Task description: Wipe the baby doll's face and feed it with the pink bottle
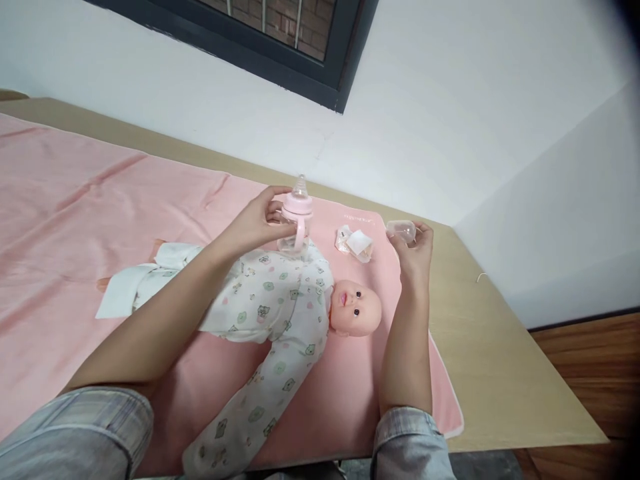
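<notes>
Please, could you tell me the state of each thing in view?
Baby bottle: upright in the left hand, teat uncovered.
Clear cap: off the bottle, held in the right hand.
Doll: lying face up, dressed.
Pink cloth: spread over part of the table, creased.
White packet: on the cloth; whether opened, unclear.

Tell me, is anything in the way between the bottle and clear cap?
Nothing visible seems to block them: between the bottle in the left hand and the clear cap in the right hand, only a white packet shows, lying on the pink cloth.

the doll (280,297) lies on the blanket (340,400), the wrapper (358,245) between bottle (300,215) and cap (401,231)
</notes>
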Demonstrator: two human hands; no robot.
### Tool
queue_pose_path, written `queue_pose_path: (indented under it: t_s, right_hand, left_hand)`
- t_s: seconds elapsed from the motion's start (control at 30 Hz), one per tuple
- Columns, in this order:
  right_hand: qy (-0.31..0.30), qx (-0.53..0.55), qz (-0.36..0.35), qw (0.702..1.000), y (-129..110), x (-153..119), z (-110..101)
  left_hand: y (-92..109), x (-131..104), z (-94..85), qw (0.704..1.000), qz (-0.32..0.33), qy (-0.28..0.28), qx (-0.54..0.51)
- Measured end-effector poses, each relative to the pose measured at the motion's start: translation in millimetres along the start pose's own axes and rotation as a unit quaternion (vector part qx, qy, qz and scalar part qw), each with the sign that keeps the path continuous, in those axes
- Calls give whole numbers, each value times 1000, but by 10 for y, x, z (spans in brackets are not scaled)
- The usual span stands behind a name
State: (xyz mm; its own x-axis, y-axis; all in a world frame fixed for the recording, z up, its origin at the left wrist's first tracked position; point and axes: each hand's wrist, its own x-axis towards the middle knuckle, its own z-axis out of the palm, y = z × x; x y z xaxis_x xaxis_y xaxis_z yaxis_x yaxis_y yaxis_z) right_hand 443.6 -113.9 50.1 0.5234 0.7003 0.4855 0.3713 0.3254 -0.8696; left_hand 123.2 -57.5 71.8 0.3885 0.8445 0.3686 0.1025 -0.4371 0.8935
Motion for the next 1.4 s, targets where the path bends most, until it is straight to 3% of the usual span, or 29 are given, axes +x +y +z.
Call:
queue_pose_path:
  t_s: [0.17, 0.27, 0.47, 0.8, 1.07, 1.27, 1.33, 1.4]
  right_hand:
    - [-100, 63, -78, 990, -566, -409, 315]
    - [-111, 66, -125, 984, -739, -627, 475]
    - [-162, 26, -150, 975, -768, -777, 591]
    - [-242, 10, -136, 961, -754, -867, 684]
    - [-218, 42, -101, 970, -816, -925, 689]
    - [-146, 12, -132, 980, -742, -638, 432]
    - [-106, -10, -135, 985, -627, -460, 282]
    - [-70, -48, -137, 987, -459, -271, 121]
  left_hand:
    - [205, -214, 263, 989, 43, -25, 137]
    - [253, -281, 359, 978, 38, -27, 206]
    - [252, -306, 435, 966, 53, -29, 250]
    - [303, -391, 484, 946, 135, 37, 292]
    - [275, -413, 517, 931, 189, 63, 305]
    - [445, -491, 481, 942, 188, 58, 271]
    - [547, -556, 432, 952, 199, 23, 231]
    - [657, -632, 364, 962, 205, -60, 170]
